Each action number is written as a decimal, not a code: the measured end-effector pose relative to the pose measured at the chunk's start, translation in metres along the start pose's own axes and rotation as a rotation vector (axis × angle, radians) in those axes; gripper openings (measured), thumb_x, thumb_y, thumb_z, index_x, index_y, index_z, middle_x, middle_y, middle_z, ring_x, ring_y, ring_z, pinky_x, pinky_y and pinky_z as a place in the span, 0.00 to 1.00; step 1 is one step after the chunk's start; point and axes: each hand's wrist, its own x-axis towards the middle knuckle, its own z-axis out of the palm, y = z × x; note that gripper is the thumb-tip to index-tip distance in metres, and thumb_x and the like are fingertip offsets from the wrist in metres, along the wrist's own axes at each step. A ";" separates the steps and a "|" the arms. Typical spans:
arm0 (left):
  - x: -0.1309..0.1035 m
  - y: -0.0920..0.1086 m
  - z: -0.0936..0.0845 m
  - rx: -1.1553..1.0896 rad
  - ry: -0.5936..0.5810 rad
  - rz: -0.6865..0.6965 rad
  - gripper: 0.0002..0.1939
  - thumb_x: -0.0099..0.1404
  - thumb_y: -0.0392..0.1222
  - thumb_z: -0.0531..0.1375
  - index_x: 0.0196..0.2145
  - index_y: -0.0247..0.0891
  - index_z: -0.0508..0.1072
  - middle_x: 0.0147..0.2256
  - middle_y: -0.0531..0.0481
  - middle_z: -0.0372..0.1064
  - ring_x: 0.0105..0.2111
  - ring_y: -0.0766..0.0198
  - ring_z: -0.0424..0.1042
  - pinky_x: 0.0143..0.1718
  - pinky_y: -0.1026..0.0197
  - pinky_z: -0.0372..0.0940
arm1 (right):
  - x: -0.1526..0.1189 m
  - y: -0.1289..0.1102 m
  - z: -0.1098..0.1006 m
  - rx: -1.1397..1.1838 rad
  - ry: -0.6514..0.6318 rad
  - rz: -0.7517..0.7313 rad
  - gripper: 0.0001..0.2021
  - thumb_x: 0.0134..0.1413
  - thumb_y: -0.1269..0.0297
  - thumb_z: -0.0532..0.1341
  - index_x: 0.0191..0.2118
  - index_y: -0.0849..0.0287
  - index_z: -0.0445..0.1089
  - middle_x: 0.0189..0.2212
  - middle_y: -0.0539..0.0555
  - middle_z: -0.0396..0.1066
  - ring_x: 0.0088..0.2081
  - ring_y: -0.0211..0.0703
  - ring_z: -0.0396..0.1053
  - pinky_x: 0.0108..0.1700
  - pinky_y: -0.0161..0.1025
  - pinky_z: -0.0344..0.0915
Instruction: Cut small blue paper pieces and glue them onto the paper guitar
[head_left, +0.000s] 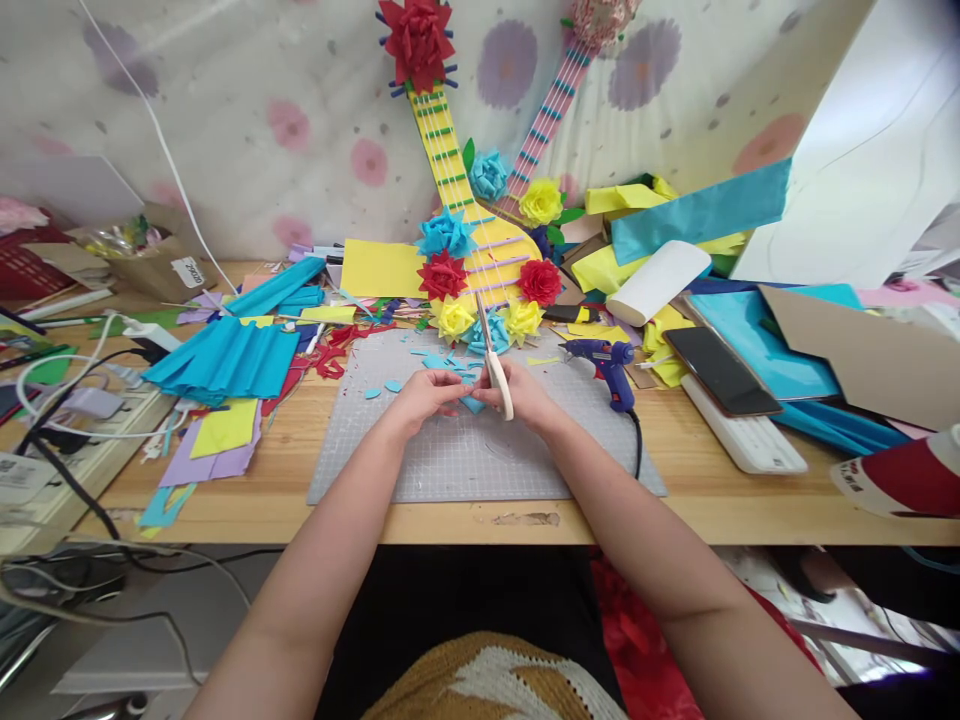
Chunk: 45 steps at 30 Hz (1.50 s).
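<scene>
Straight to the pair of scissors with slim metal blades and a cream-white handle (pixel 493 358): held in the right hand (pixel 523 396), raised over the grey mat (pixel 495 465), pointing away from the body, handle nearest. Hard to tell whether parted or closed at the blades. Over to the small piece of flat, light-blue, paper-like material (pixel 472 404): right by the fingertips of the left hand (pixel 429 396), partly covered, too hidden to read in outline. And on to the small light-blue scraps (pixel 392 386): lying loose on the mat, some rounded, others narrow, scattered near the left hand.
</scene>
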 end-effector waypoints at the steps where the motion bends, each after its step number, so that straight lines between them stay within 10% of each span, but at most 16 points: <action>1: 0.001 -0.001 0.000 0.005 -0.013 0.003 0.14 0.39 0.43 0.71 0.23 0.35 0.73 0.23 0.51 0.70 0.23 0.69 0.67 0.24 0.64 0.64 | 0.000 0.001 0.000 -0.014 -0.004 -0.011 0.23 0.27 0.57 0.71 0.28 0.57 0.58 0.22 0.46 0.64 0.23 0.33 0.59 0.27 0.36 0.56; 10: 0.004 0.000 0.005 -0.290 0.103 0.150 0.18 0.35 0.43 0.73 0.24 0.34 0.74 0.24 0.53 0.72 0.26 0.68 0.70 0.30 0.64 0.65 | -0.002 -0.003 -0.016 -0.517 0.134 -0.158 0.20 0.38 0.49 0.66 0.28 0.56 0.58 0.24 0.47 0.61 0.27 0.37 0.57 0.29 0.36 0.52; 16: 0.006 0.003 0.007 -0.506 0.169 0.215 0.18 0.33 0.39 0.73 0.22 0.34 0.72 0.23 0.55 0.72 0.27 0.68 0.71 0.36 0.60 0.67 | -0.011 -0.016 -0.026 -0.901 -0.046 -0.198 0.22 0.41 0.44 0.64 0.29 0.56 0.57 0.26 0.49 0.66 0.27 0.40 0.59 0.30 0.36 0.49; 45: 0.005 0.005 -0.003 -0.376 0.059 0.262 0.15 0.31 0.40 0.73 0.19 0.34 0.75 0.22 0.53 0.73 0.26 0.67 0.72 0.34 0.61 0.69 | -0.018 -0.022 -0.022 -1.142 0.009 -0.209 0.24 0.44 0.36 0.56 0.29 0.56 0.62 0.20 0.48 0.65 0.23 0.37 0.57 0.27 0.34 0.44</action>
